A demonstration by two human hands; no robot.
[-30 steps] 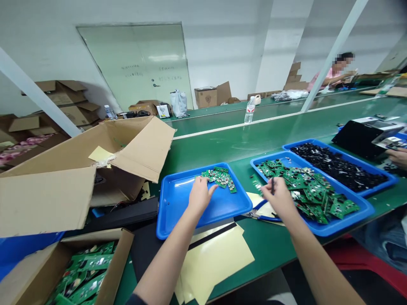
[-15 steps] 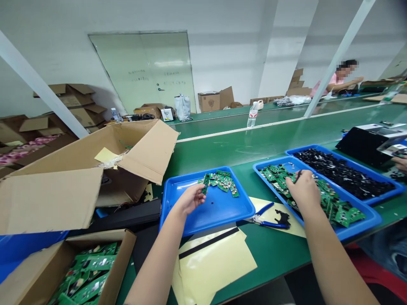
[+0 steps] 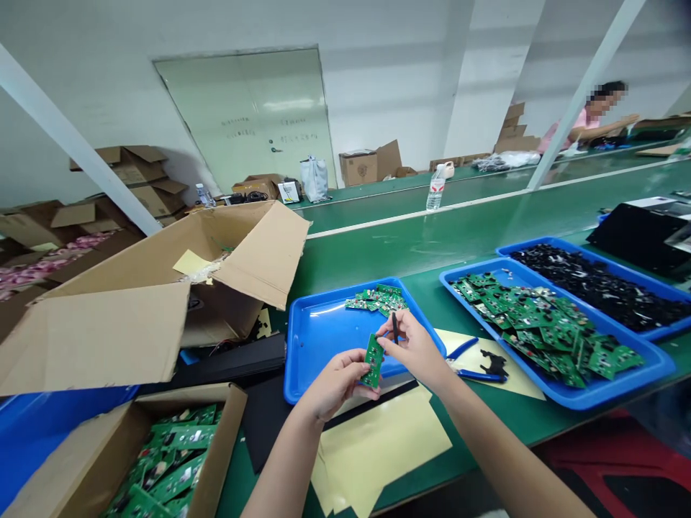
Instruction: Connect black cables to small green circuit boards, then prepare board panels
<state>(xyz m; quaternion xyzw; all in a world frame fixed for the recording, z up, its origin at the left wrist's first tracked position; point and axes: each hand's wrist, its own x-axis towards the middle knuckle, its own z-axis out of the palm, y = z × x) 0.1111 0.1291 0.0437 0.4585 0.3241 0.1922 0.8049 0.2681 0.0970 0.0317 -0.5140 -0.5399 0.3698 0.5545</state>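
Observation:
My left hand (image 3: 335,383) is closed on a small green circuit board (image 3: 372,363), held tilted up over the front of a blue tray (image 3: 294,381). At the board's top edge are the fingers of my right hand (image 3: 418,350), which grips a thin black stick-like tool (image 3: 395,328). Whether the tool touches the board I cannot tell. Behind both hands, a small pile of circuit boards (image 3: 372,298) lies in the tray's far part. To the right, a second blue tray (image 3: 651,378) holds a large heap of circuit boards (image 3: 545,320).
Blue-handled pliers (image 3: 475,375) and a black plastic piece (image 3: 494,365) lie between the trays. Another tray of black parts (image 3: 594,284) stands far right. Yellow sheets (image 3: 389,446) lie in front. At left are an open carton (image 3: 108,338) and a box of boards (image 3: 232,424).
My right hand has moved left from the heap of boards to the board in my left hand. My left hand has brought its board nearer and slightly right. The view has shifted a little.

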